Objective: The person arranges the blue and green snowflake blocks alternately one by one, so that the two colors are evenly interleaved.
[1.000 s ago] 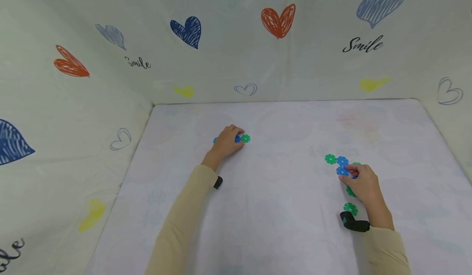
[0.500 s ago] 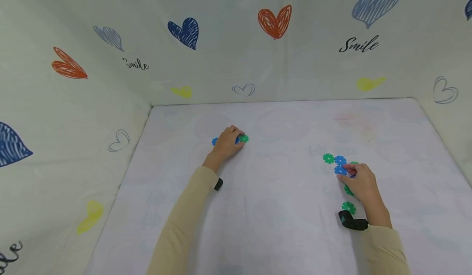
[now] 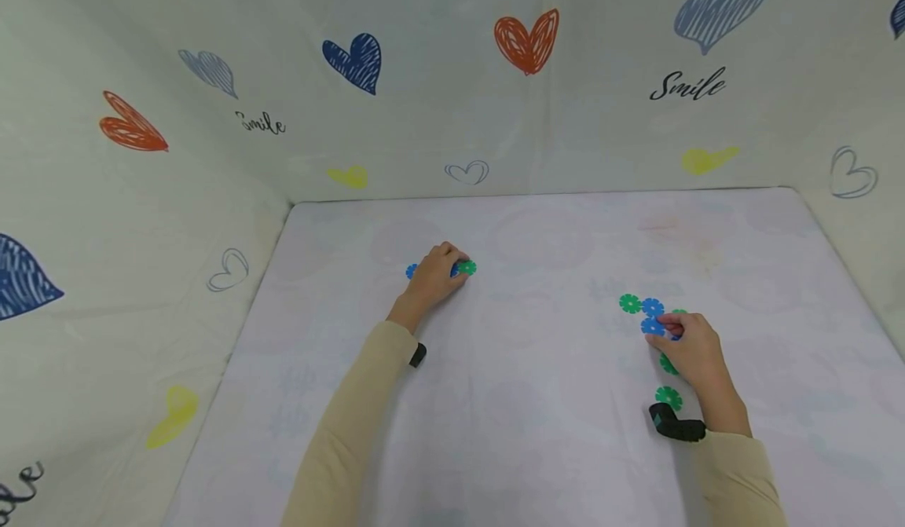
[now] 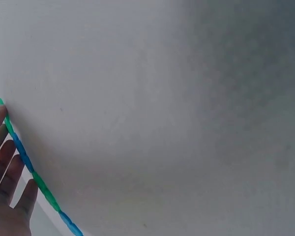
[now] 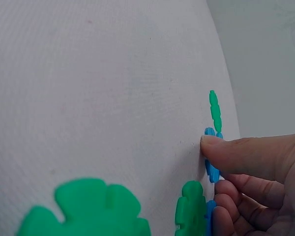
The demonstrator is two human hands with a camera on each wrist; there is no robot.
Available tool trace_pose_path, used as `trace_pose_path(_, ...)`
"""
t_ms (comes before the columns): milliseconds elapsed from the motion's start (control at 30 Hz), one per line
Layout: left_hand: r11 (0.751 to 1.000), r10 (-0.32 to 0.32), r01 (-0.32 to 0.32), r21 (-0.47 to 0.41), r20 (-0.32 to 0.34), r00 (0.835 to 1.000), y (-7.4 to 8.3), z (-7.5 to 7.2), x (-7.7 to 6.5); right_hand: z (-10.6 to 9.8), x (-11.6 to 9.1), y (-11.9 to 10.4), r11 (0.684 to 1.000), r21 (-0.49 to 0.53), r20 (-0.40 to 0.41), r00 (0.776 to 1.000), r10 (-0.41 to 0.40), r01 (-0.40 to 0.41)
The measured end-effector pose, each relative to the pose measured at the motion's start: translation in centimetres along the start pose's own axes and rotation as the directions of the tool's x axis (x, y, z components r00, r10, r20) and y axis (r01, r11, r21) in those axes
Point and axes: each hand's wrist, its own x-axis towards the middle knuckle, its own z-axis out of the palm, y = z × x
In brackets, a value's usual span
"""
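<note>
Near the back left of the table, my left hand covers a row of joined green and blue snowflake discs. Its thumb and fingers grip the row close to the green end disc. In the left wrist view the same row appears edge-on, with fingers against it. On the right, my right hand pinches a blue snowflake disc in a second joined group. A blue disc and a green disc extend beyond the fingertips. The hand hides part of this group.
Closer to the front, a green disc lies beside the black wrist camera. White cloth covers the table. A pale wall printed with hearts rises behind the back edge.
The whole head view has shifted slightly. Both hands keep their places on the discs, and the left green end disc has tipped very slightly.
</note>
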Motion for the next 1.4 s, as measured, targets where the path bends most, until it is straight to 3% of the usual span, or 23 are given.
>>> trace_pose_path(667, 1.0, 0.002, -0.001, -0.018, 0.04, 0.999, 0.6, -1.1, -0.6, -0.1, 0.0, 0.0, 1.0, 0.007, 0.008, 1.0, -0.005, 0.005)
trace_pose_path(1100, 1.0, -0.003, 0.004, -0.012, 0.043, 0.999, 0.5, -0.9, -0.4, -0.2, 0.0, -0.2, 0.999, -0.019, 0.015, 0.999, -0.032, 0.032)
trace_pose_path(1400, 1.0, -0.023, 0.024, -0.008, 0.058, 0.998, 0.6, -0.9, -0.3, -0.5, 0.1, -0.6, 0.998, -0.009, 0.061, 0.996, -0.059, 0.059)
